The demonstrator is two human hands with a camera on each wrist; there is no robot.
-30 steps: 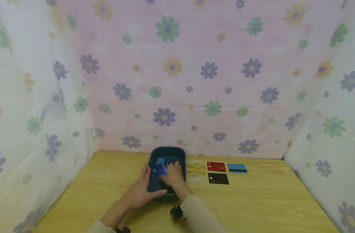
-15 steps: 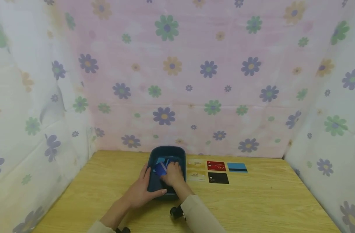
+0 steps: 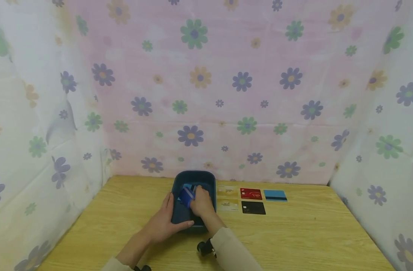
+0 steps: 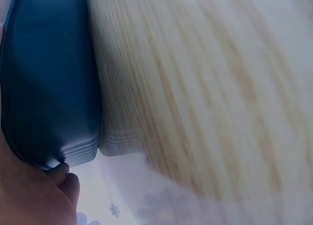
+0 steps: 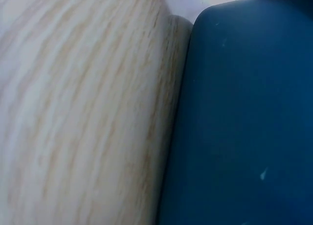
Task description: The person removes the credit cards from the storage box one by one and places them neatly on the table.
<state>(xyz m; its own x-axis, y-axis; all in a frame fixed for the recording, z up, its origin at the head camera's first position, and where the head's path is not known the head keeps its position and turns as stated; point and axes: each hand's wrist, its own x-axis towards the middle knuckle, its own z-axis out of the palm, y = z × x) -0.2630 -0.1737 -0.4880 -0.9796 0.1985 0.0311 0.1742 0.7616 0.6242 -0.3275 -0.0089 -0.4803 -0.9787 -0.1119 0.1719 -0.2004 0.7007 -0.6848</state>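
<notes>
A dark blue plastic bin (image 3: pixel 180 217) stands on the wooden table. My left hand (image 3: pixel 163 222) holds it, fingers along its left wall and thumb across the near rim; the left wrist view shows curled fingertips (image 4: pixel 68 178) at a corner of the bin (image 4: pixel 51 78). Inside the bin, my right hand (image 3: pixel 203 203) pinches a blue card (image 3: pixel 186 196) with a pale stripe, tilted up at its left. Behind that lies a light blue card (image 3: pixel 185 186) with a dark stripe, partly covered. The right wrist view has mostly the bin's outer wall (image 5: pixel 244 107); the card grip is hidden there.
Right of the bin, cards lie flat in two rows: two pale gold cards (image 3: pixel 227 205), a red VIP card (image 3: pixel 251 194), a black card (image 3: pixel 253 207) and a light blue striped card (image 3: pixel 275 195). Flower-patterned cloth (image 3: pixel 223 94) closes off the back and sides.
Within the bin, my right hand has shifted slightly and the blue card has turned, now tilted more steeply. The left hand and bin stay in place.
</notes>
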